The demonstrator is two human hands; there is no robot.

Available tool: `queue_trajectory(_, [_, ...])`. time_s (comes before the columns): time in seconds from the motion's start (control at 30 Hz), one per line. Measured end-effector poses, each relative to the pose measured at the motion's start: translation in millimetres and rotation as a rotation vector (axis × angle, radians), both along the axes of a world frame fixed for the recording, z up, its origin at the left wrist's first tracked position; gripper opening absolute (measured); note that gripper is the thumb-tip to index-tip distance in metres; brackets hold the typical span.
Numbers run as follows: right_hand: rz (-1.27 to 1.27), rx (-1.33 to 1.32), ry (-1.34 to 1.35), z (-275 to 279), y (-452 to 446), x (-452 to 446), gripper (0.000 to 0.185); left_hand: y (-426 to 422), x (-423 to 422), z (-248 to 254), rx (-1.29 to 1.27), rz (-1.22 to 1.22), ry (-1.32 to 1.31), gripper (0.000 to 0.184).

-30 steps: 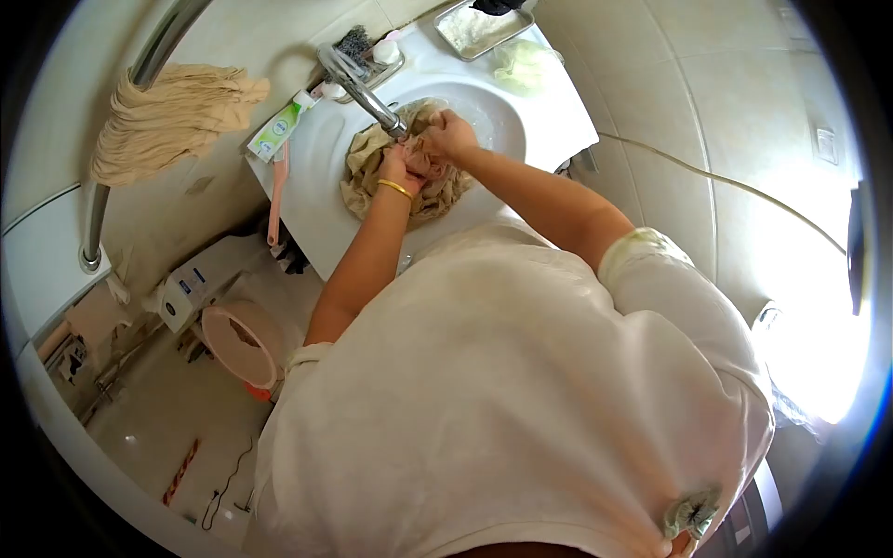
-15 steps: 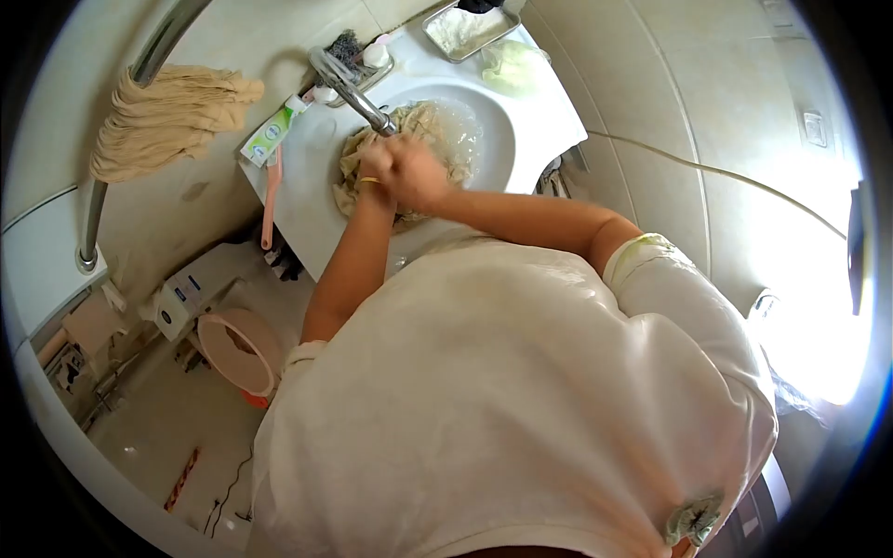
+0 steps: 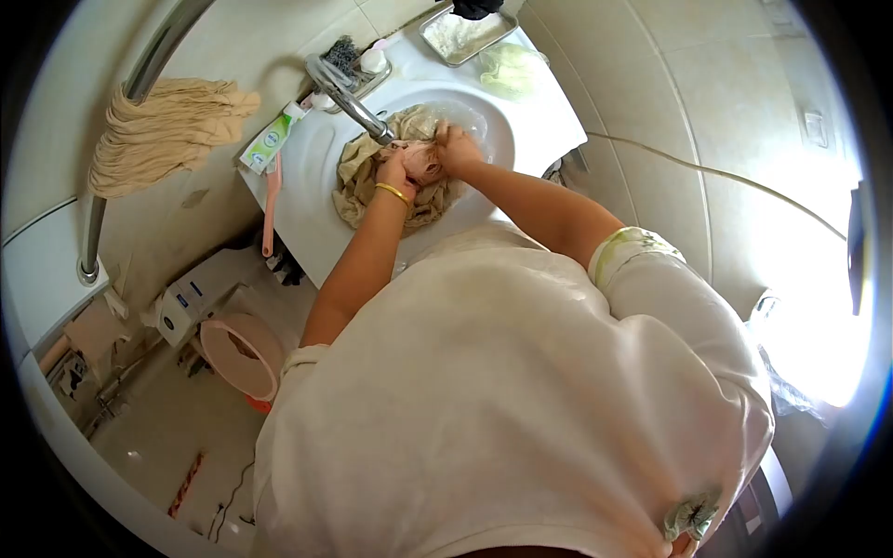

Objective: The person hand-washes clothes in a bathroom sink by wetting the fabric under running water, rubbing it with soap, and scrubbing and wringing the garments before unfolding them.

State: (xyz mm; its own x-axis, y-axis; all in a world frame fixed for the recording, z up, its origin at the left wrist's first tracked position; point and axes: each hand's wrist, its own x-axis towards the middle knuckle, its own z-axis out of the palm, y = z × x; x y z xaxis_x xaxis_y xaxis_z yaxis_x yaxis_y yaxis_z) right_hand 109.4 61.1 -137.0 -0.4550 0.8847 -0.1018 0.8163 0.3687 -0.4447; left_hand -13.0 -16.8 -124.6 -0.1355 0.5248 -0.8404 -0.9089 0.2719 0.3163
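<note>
Inside the single white basin (image 3: 500,153), near the tip of the one faucet (image 3: 344,91), one pinkish cloth (image 3: 421,161) is lying over a heap of tan cloth (image 3: 355,192). The fingers of the left hand (image 3: 398,175) are gripping its left side; those of the right hand (image 3: 456,149) are gripping its right side. Judging by this hold, both hands are working the fabric; the next move is probably calling for a firm two-sided grip. Overlapping folds are hiding the number of tan pieces. On the tabletop (image 3: 560,123), one metal tray (image 3: 486,46) and one green-and-white package (image 3: 268,146) are lying beside the basin. One yellow bracelet (image 3: 393,192) is encircling the left wrist.
</note>
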Motion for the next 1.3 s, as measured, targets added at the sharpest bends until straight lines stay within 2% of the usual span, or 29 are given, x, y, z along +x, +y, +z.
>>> queue_trajectory(0.1, [-0.125,-0.893,0.044,57.8,43.0,-13.8,0.037,9.4,5.6,57.9,-0.269,0.050,0.043,0.036])
queue_trajectory(0.13, [-0.254,-0.729,0.312,87.7,33.0,-16.7,0.032,5.5,1.7,52.9,-0.168,0.068,0.023,0.035])
queue_trajectory(0.23, [0.012,-0.585,0.185,146.8,4.4,-36.2,0.029,5.7,-4.8,89.8,-0.010,0.128,-0.192,0.030])
queue_trajectory(0.3, [-0.003,-0.527,0.180,144.3,8.4,-35.3,0.029,7.7,-16.9,36.7,0.528,-0.021,-0.265,0.030])
queue_trajectory(0.33, [-0.010,-0.498,0.179,141.2,12.9,-36.1,0.029,18.2,-16.8,36.6,0.796,-0.099,-0.295,0.030])
queue_trajectory(0.37, [-0.015,-0.471,0.180,137.4,17.8,-37.9,0.029,15.0,-8.3,37.8,0.483,0.004,-0.197,0.029])
queue_trajectory(0.4, [-0.019,-0.445,0.183,133.6,22.5,-41.1,0.029,19.9,6.2,76.5,0.165,0.093,-0.098,0.029])
queue_trajectory(0.43, [-0.024,-0.421,0.188,130.6,26.9,-44.7,0.029,22.8,14.4,106.4,0.062,0.034,-0.001,0.031])
queue_trajectory(0.5, [-0.076,-0.424,0.251,133.3,33.9,-45.1,0.029,31.1,20.7,123.2,0.031,0.089,0.070,0.031])
queue_trajectory(0.57, [-0.140,-0.449,0.304,148.3,22.1,-43.0,0.029,27.7,14.7,135.2,-0.023,0.092,0.029,0.030])
queue_trajectory(0.6, [-0.061,-0.307,0.349,170.3,4.7,-41.9,0.028,25.0,7.1,138.4,-0.048,0.094,0.008,0.029])
queue_trajectory(0.63, [0.088,-0.324,0.339,181.3,-12.8,-36.9,0.028,8.7,-23.0,38.9,0.404,0.103,-0.180,0.035])
queue_trajectory(0.67, [0.223,-0.248,0.425,204.6,-30.1,-31.4,0.030,4.8,-20.2,40.7,0.386,0.112,-0.158,0.035])
queue_trajectory(0.73, [0.250,-0.256,0.391,207.1,-23.4,-30.9,0.033,12.6,-3.8,63.9,0.364,0.123,-0.115,0.035])
queue_trajectory(0.77, [0.145,-0.348,0.273,178.4,1.5,-40.5,0.034,14.1,5.8,79.4,0.349,0.131,-0.090,0.035])
queue_trajectory(0.8, [0.040,-0.444,0.157,160.4,17.4,-47.6,0.035,16.6,21.9,113.6,0.121,0.133,0.029,0.034])
queue_trajectory(0.83, [-0.005,-0.336,0.181,164.9,28.6,-46.4,0.037,17.9,24.2,114.0,0.241,0.147,-0.036,0.033])
queue_trajectory(0.9, [-0.074,-0.324,0.235,162.3,25.1,-45.3,0.037,19.3,21.3,123.7,0.344,0.137,-0.056,0.029])
queue_trajectory(0.97, [-0.017,-0.319,0.258,172.6,-0.2,-46.8,0.038,9.6,-5.0,76.1,0.403,-0.331,0.712,0.025])
queue_trajectory(1.0, [0.071,-0.320,0.311,207.3,-20.2,-42.3,0.035,4.9,-13.9,72.8,0.418,-0.446,0.822,0.023])
queue_trajectory(1.07, [0.257,-0.219,0.302,211.8,-40.4,-43.9,0.034,-4.0,-31.6,67.7,0.449,-0.654,1.058,0.020])
queue_trajectory(1.13, [0.183,-0.314,0.151,178.5,-6.2,-54.8,0.035,-2.0,-5.7,74.5,0.413,-0.196,0.427,0.021])
queue_trajectory(1.17, [0.139,-0.356,0.095,166.5,14.1,-55.5,0.037,2.7,13.2,113.1,0.339,-0.041,0.189,0.021])
queue_trajectory(1.2, [0.017,-0.479,0.116,192.3,25.6,-51.0,0.035,8.0,32.3,153.5,0.250,0.146,-0.032,0.021])
queue_trajectory(1.3, [-0.019,-0.374,0.174,187.4,7.9,-46.7,0.034,8.2,22.2,161.8,0.189,0.091,-0.011,0.029])
